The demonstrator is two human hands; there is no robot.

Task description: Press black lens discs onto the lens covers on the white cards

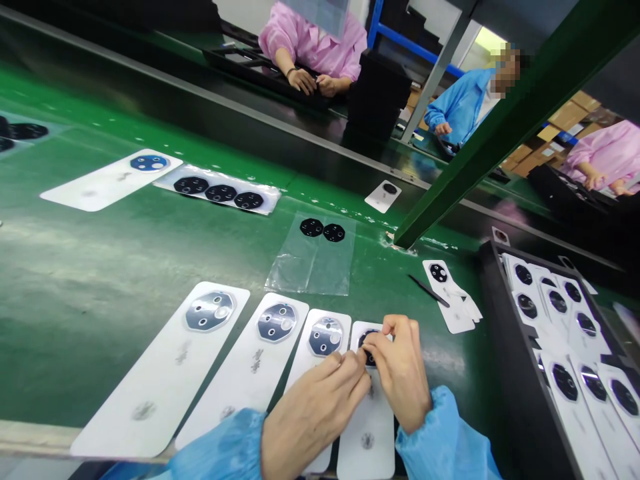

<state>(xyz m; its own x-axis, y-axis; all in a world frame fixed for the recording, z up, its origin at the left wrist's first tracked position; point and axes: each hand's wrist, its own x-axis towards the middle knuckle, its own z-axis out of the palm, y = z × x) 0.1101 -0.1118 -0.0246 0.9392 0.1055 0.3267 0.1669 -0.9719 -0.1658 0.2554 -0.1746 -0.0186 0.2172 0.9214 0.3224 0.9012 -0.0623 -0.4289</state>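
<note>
Four white phone-back-shaped panels lie in a row before me, among them the large left one (pixel 155 373) and a narrower one (pixel 250 373). Each carries an octagonal camera-lens area near its top. On the rightmost panel (pixel 367 420) this area is covered by a black octagonal sticker (pixel 371 359), partly hidden by my fingers. My right hand (pixel 403 367) pinches at the sticker's upper edge with thumb and index finger. Bent and closed, my left hand (pixel 320 407) has its fingertips at the sticker's lower left edge; what they hold is hidden.
Clear sheets with black octagonal stickers (pixel 249 201) lie beyond the row, near another white panel (pixel 95 190). Dark tweezers (pixel 427 291) rest by white pieces (pixel 453 310). A black tray (pixel 537 393) of panels stands right, beside a green post (pixel 480 153). Co-workers sit across the line.
</note>
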